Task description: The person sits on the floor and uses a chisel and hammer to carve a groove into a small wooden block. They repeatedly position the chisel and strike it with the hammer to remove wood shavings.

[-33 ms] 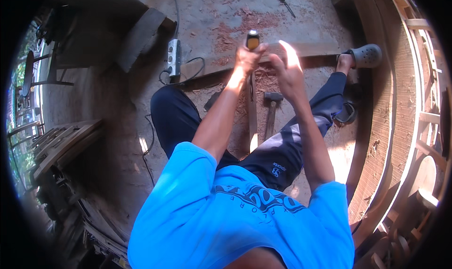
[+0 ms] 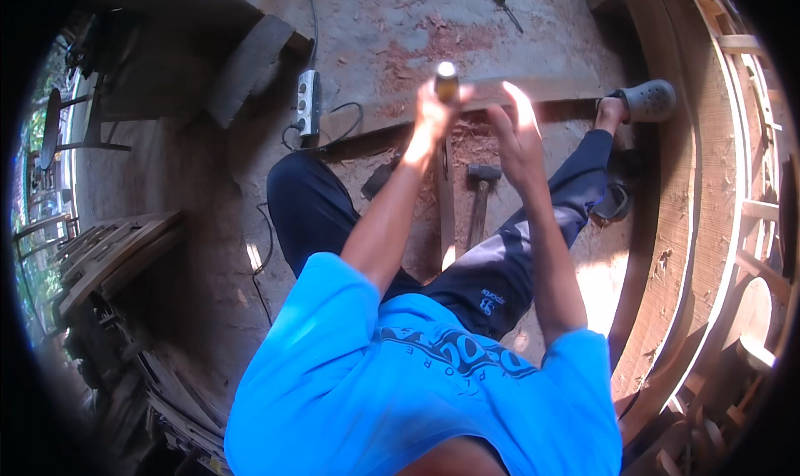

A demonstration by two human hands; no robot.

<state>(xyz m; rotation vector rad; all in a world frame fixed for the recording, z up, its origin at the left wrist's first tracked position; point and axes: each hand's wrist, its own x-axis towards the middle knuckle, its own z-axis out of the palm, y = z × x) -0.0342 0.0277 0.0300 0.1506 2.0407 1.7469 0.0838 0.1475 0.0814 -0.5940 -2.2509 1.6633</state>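
- Both hands shift slightly toward the body since the earlier frame; the left hand (image 2: 431, 113) brings the dark-and-yellow handled tool (image 2: 447, 87) with it.
- Left fingers wrap around that tool, whose shiny end points up; whether its lower end touches the plank (image 2: 554, 91) cannot be told.
- Right hand (image 2: 522, 147) hangs just beside it, fingers open and apart, gripping nothing.
- Between the legs lies a hammer (image 2: 483, 172), beside a wooden strip (image 2: 447, 197).
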